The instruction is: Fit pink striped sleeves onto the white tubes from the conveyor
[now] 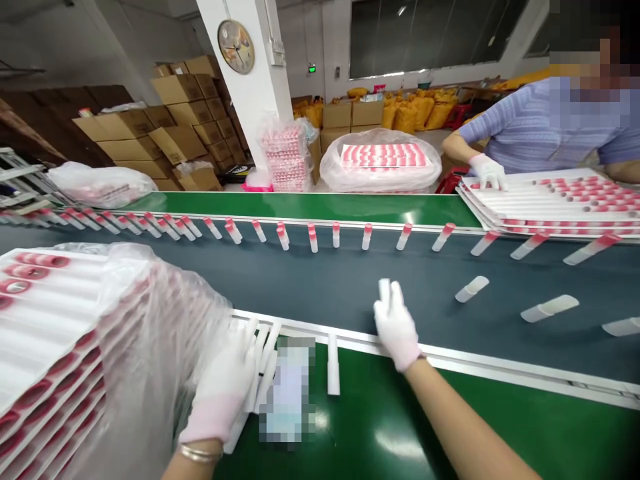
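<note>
Right hand (396, 327), white glove, reaches out over the near edge of the dark conveyor belt (350, 280). Fingers closed round a white tube (384, 289), held upright, only its top end showing above the fingertips. Whether the tube's base touches the belt: cannot tell.

Left hand (225, 387), also gloved, rests flat on a bundle of white tubes (263, 353) lying on the green desk (425, 433) at near left. Fingers loosely spread over them, pressing rather than clenched; a bracelet at the wrist. One single tube (333, 365) lies apart, just right of the bundle, end toward the belt rail.

Near left: stack of white trays (45, 333) with pink-capped parts, half covered by a clear plastic bag (155, 333).

On the belt: a row of pink-capped tubes (313, 237) stands upright along the far edge, left to right. Right of the right hand, three white caps (471, 289) lie on their sides, well apart from each other.

Far right: a co-worker in a purple sleeve, gloved hand (487, 172) resting on a stack of trays (550, 200) partly filled with pink-capped tubes.

Background: cardboard boxes (175, 120) far left, wall clock (235, 45) on the pillar, bagged trays (383, 160) behind the belt.
</note>
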A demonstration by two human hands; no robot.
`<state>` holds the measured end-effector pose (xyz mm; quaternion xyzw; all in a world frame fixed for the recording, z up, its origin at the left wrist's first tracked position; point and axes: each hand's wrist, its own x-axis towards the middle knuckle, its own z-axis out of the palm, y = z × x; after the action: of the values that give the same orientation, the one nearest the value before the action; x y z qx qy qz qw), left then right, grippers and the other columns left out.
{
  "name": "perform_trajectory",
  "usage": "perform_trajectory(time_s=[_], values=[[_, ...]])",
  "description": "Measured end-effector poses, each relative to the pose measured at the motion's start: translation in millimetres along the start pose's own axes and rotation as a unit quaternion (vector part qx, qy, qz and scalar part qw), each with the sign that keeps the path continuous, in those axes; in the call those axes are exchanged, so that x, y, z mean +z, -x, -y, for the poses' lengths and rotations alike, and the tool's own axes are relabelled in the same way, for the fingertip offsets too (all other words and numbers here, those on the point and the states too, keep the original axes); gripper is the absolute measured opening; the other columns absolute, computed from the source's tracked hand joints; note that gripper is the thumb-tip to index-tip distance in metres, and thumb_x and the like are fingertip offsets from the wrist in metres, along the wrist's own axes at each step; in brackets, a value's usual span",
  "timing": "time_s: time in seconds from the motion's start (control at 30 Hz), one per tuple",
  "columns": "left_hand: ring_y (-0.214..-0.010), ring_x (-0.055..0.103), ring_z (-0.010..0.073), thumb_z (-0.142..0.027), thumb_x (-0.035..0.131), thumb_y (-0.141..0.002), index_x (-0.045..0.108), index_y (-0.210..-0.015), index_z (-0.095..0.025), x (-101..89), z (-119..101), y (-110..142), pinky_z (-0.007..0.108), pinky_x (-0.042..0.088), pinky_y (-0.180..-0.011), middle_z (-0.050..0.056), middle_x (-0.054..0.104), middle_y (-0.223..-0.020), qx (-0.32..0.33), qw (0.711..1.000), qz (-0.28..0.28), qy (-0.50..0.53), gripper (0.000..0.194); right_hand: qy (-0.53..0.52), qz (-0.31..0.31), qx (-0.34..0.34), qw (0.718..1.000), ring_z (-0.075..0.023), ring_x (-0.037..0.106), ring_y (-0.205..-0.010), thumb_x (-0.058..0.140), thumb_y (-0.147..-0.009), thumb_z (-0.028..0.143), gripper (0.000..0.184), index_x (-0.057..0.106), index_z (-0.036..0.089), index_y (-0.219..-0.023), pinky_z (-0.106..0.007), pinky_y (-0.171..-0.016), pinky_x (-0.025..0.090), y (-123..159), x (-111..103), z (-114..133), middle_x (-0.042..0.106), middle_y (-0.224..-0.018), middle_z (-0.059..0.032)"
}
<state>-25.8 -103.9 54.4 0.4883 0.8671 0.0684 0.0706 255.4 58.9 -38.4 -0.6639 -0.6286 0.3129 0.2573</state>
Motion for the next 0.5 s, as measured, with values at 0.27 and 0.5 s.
perform_trajectory(time_s=[0.27, 0.5], values=[[-0.131, 0.046, 0.032, -0.042, 0.047, -0.088, 0.054, -0.135, -0.023, 34.1, 5, 26, 0.047, 0.033, -0.11, 0.012, 0.062, -0.126, 0.116, 0.984, -0.125, -0.051, 0.05, 0.067, 0.197, -0.058, 0.976, -0.032, 0.056, -0.121, 0.037, -0.092, 0.023, 0.058, 0.034, 0.025, -0.15, -0.046, -0.092, 0.05, 117, 35, 43, 0.021, -0.158, -0.0106], [-0.129, 0.045, 0.0357, -0.035, 0.042, -0.091, 0.049, -0.14, -0.019, 25.2, 3, 44, 0.054, 0.033, -0.107, 0.016, 0.056, -0.136, 0.113, 0.981, -0.134, -0.083, 0.053, 0.113, 0.289, -0.108, 0.945, -0.0318, 0.067, -0.1, 0.042, -0.088, 0.03, 0.074, 0.014, 0.018, -0.156, -0.047, -0.087, 0.052, 157, 29, 60, 0.007, -0.16, -0.0166]])
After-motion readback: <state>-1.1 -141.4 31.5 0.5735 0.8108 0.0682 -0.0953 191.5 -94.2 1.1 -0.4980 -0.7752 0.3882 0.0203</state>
